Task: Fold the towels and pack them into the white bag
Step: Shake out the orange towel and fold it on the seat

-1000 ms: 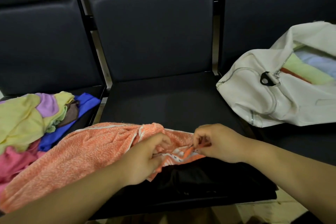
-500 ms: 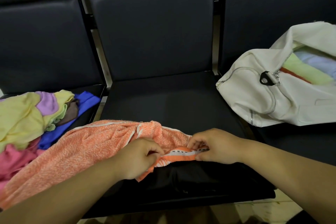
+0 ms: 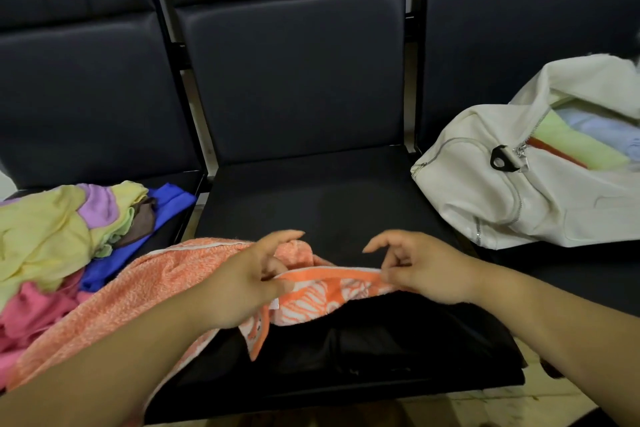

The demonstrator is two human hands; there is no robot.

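While left hand [image 3: 242,284] pinches orange towel [image 3: 121,295] hem, right hand [image 3: 426,270] pinches same; white tag [image 3: 274,303] unreadable.

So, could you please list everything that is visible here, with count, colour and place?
orange terry towel with a patterned white border: one, orange, draped from the left seat to the middle seat's front
loose unfolded towels: one pile, yellow, lilac, brown, blue, pink, on the left seat
white soft bag with zips: one, white, on the right seat, top zip open
folded towels: a few, light green, pale blue, red, inside the bag
dark padded seats: three, dark blue, in a row
black cloth: one, black, middle seat's front edge
left hand: one, pinches the towel's border
right hand: one, pinches the same border
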